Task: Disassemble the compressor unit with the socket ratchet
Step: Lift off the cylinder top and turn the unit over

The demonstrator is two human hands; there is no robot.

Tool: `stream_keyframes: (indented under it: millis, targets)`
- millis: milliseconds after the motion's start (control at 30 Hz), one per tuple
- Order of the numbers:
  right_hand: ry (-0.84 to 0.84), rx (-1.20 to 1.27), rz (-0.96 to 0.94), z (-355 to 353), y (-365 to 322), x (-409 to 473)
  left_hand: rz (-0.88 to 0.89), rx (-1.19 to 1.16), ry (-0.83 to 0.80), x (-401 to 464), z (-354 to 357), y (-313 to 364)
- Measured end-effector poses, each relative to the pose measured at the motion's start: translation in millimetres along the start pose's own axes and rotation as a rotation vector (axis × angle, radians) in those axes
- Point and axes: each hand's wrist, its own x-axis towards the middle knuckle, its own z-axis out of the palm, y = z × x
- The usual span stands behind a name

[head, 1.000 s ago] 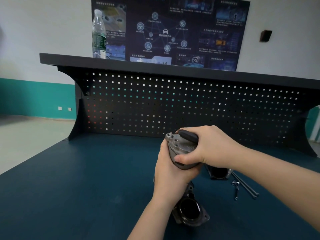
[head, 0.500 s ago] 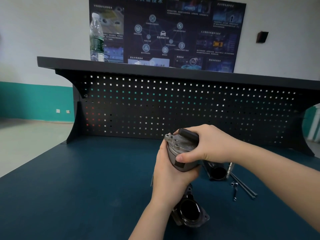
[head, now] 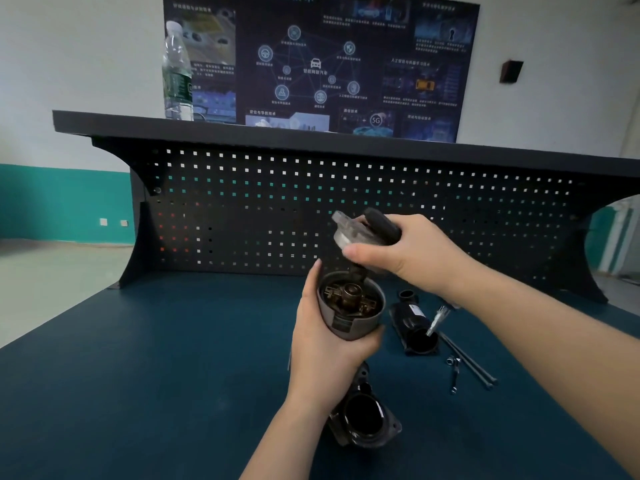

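From my head camera: my left hand [head: 325,344] grips the grey cylindrical metal compressor housing [head: 349,311] above the dark blue bench [head: 138,358], its long axis near upright, open end upward. My right hand [head: 408,251], raised above it, clasps the grey metal end cap [head: 353,233].

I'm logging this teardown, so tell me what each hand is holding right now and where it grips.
The left hand grips the grey motor housing around its side wall. The right hand holds the lifted end cap by its rim.
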Motion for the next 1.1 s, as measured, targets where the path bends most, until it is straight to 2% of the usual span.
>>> stream_keyframes:
  millis: [100,167,267,333,467,667,767,900,967,1100]
  targets:
    - [0.053,0.305,0.134,2.8,10.8,-0.4,0.017,-0.008,-0.012,1.7,0.0,-0.2]
    - [0.066,0.532,0.305,-2.5,21.2,3.8,0.026,-0.023,-0.016,1.6,-0.5,-0.9]
    - [-0.024,1.016,0.589,-17.5,46.0,3.3,0.036,-0.028,-0.015,0.3,-1.7,-1.8]
    - [-0.047,1.274,0.68,-25.2,69.6,-2.8,0.041,-0.032,-0.018,0.5,-2.6,-2.3]
    - [0.065,1.476,0.752,-32.7,122.4,-21.6,0.045,-0.042,-0.03,2.4,-4.8,-2.6]
    - [0.288,1.335,0.936,-16.0,193.5,-49.1,0.049,-0.045,-0.041,2.7,-6.0,-2.3]
    - [0.306,1.271,1.034,-1.3,212.2,-58.0,0.058,-0.046,-0.042,3.4,-6.2,-3.0]
    - [0.398,1.222,1.03,5.5,222.5,-61.0,0.065,-0.049,-0.039,3.8,-7.0,-3.3]
    - [0.47,1.117,1.025,-3.3,230.6,-60.0,0.073,-0.049,-0.035,4.1,-7.1,-4.2]
    - [0.585,0.751,1.077,-26.9,257.4,-55.1,0.085,-0.041,-0.031,4.4,-6.6,-6.0]
